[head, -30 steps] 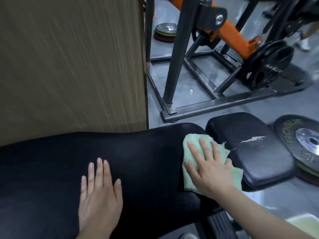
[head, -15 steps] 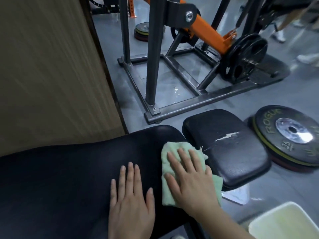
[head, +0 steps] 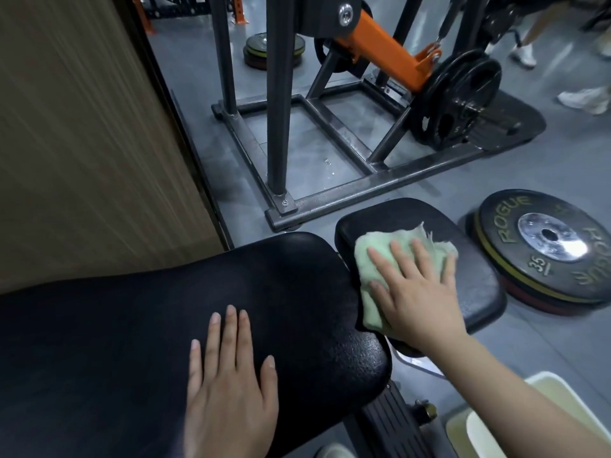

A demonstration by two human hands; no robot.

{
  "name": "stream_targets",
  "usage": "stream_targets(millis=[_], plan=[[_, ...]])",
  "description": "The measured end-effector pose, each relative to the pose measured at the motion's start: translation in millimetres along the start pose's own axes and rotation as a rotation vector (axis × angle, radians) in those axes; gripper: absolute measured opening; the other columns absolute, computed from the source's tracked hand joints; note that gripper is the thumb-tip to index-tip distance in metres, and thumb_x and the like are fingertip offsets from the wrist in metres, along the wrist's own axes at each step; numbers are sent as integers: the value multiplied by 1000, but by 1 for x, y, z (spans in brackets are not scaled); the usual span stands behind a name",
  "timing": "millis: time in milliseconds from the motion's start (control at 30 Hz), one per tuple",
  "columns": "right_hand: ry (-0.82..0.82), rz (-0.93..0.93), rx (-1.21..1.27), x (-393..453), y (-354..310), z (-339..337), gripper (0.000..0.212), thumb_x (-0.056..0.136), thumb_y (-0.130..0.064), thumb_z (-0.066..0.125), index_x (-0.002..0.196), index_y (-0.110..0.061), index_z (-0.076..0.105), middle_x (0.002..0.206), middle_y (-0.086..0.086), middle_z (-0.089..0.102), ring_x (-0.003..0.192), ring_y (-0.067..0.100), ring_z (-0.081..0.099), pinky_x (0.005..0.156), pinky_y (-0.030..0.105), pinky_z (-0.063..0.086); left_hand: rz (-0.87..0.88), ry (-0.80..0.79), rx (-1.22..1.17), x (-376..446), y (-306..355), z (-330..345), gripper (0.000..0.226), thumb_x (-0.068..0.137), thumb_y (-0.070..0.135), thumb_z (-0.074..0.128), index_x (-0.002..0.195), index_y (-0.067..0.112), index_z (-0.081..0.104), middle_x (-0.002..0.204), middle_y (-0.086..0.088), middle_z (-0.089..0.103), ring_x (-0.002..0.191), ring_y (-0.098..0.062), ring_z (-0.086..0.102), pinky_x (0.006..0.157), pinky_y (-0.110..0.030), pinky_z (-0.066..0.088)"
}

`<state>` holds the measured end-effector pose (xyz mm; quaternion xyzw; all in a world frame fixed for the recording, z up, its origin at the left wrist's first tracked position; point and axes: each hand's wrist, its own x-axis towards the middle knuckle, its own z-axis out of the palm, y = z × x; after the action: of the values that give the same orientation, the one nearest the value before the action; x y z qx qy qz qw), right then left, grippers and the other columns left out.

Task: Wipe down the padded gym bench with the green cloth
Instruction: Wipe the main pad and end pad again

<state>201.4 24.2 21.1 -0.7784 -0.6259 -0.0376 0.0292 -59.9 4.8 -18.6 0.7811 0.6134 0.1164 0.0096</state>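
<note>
Grey gym flooring (head: 413, 190) spreads behind a black padded gym bench (head: 132, 325), whose long back pad runs from the lower left toward the centre, with a smaller separate seat pad (head: 476, 259) just beyond its right end; the bench's long axis lies left to right across the view. On the back pad, the left hand (head: 231, 391) rests flat, palm down, fingers straight and close together, pointing away from the person, gripping nothing. From the lower right the bare right forearm reaches in, and the right hand (head: 420, 292) presses flat on the green cloth (head: 373, 256), fingers straight and spread, not curled round it. That cloth lies bunched on the near-left part of the seat pad, its lower edge hanging over the gap between the two pads and a frayed corner sticking up at its far side. Right of the seat pad, a black Rogue weight plate (head: 549, 246) marked 35 lies flat on the floor. Behind stand a dark steel machine frame (head: 277, 127) with an orange arm (head: 386, 51), and a wood-grain panel (head: 82, 127) at left. A pale basin (head: 562, 388) shows at the lower right corner.
</note>
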Motion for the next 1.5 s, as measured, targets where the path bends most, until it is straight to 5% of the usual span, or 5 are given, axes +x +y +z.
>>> stream_targets(millis=[167,567,700,1033,1500], plan=[[-240,36,-30,35,6,6,64,83,-65,-6,145,-49,-13,161,-7,-9,146,28,-11,110,66,-2,0,14,-8,1,-2,3,66,87,39,32,141,2,40,150,-10,36,140,-23,26,115,-42,10],[-245,35,-45,-27,31,0,64,92,-70,4,149,-45,19,154,2,32,142,34,23,102,72,25,1,-6,-47,4,-4,9,68,97,50,6,141,7,35,147,-11,40,146,-14,8,114,-42,10],[-306,93,-84,10,16,2,67,75,-72,-15,138,-53,-28,161,-3,-12,146,33,-12,106,70,6,3,6,-55,6,-5,10,66,97,48,9,141,7,35,146,-11,42,146,-13,7,114,-42,11],[-280,14,-39,106,-24,13,60,93,-66,12,148,-48,-4,161,-3,-8,146,30,-13,105,72,-4,23,57,-38,6,-7,12,65,85,42,33,140,8,36,145,-11,44,142,-19,19,113,-43,14],[-245,333,26,51,-19,8,66,89,-70,11,147,-46,-11,161,-2,-10,144,36,-14,103,74,-4,16,44,-44,8,-7,14,69,95,53,5,147,12,26,154,0,20,147,-13,8,116,-41,7]])
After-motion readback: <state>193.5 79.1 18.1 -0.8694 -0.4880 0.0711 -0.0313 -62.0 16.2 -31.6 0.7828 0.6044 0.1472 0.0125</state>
